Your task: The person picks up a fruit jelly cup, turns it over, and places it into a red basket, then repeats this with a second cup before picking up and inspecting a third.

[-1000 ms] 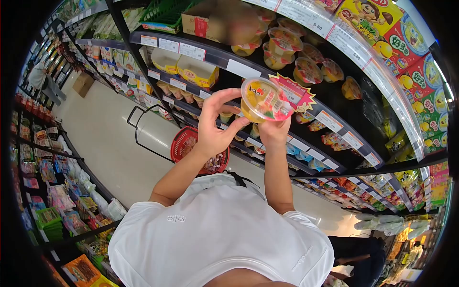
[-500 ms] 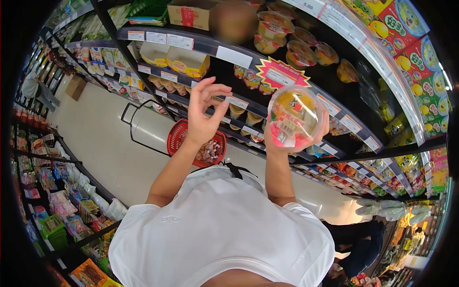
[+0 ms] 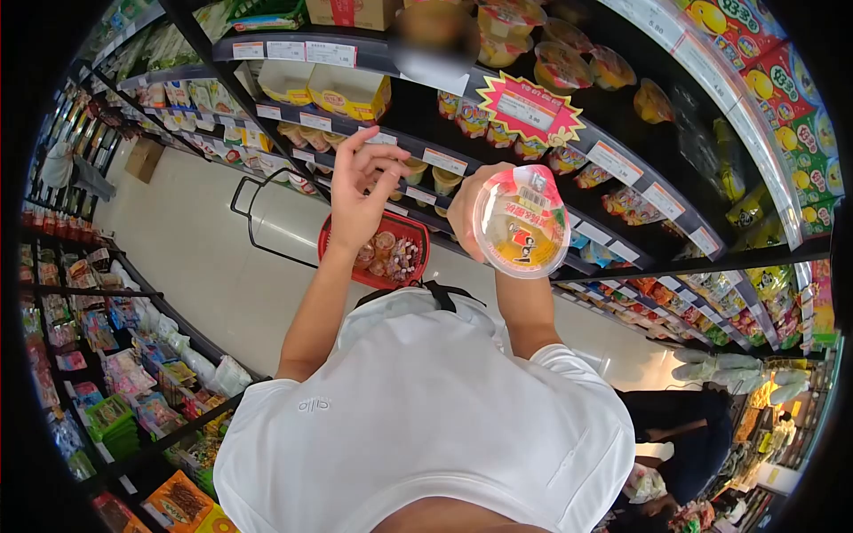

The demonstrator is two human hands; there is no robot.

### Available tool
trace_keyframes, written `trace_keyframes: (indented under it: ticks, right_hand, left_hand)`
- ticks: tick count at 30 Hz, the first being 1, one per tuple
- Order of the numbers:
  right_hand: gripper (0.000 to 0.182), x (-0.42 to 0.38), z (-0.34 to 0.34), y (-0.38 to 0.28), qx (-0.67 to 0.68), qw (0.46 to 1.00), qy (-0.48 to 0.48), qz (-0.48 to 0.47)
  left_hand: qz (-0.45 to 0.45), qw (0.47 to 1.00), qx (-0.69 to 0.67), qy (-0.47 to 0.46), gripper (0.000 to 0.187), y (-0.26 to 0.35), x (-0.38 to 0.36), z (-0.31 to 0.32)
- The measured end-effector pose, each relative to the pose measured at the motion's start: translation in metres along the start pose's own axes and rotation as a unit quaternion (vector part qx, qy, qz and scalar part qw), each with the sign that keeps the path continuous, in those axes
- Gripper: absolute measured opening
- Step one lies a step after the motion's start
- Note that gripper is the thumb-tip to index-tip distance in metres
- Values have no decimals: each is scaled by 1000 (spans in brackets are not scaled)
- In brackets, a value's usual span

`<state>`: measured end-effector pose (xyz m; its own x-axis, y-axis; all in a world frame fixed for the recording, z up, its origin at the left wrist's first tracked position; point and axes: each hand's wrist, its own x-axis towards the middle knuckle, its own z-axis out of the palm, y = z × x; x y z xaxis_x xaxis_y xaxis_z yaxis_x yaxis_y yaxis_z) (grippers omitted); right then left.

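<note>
Jelly cup (image 3: 522,222): clear, round, pink-orange lid.

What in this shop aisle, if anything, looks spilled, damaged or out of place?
Nothing stands out. The right hand holds a sealed fruit cup, tilted but intact; the left hand is open and empty above the red basket on the floor.

Your single head camera looks steeply down over your white shirt (image 3: 418,417), close on your raised arms, facing the shelves (image 3: 622,151) and aisle floor (image 3: 204,240).
</note>
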<state>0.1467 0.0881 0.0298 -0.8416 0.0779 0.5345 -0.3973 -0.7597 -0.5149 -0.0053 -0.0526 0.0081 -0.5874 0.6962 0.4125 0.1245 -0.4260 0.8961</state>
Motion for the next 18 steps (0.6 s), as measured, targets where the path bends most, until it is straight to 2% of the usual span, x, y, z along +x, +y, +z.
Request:
trace_keyframes:
  ticks: [8, 15, 16, 17, 18]
  right_hand:
    - [56, -46, -30, 12, 31, 987, 153, -30]
    - [61, -53, -31, 14, 58, 964, 256, -41]
    - [74, -40, -25, 11, -139, 971, 153, -117]
    - [91, -28, -22, 8, -327, 925, 41, -188]
    - [116, -19, -26, -1, -383, 912, -13, -144]
  left_hand:
    - [-10, 999, 1, -32, 49, 5, -3, 6]
    - [5, 997, -12, -70, 49, 12, -11, 14]
    - [8, 998, -9, -68, 49, 14, -11, 14]
    - [30, 997, -4, -76, 53, 16, -12, 14]
    - [52, 995, 2, -83, 56, 19, -12, 14]
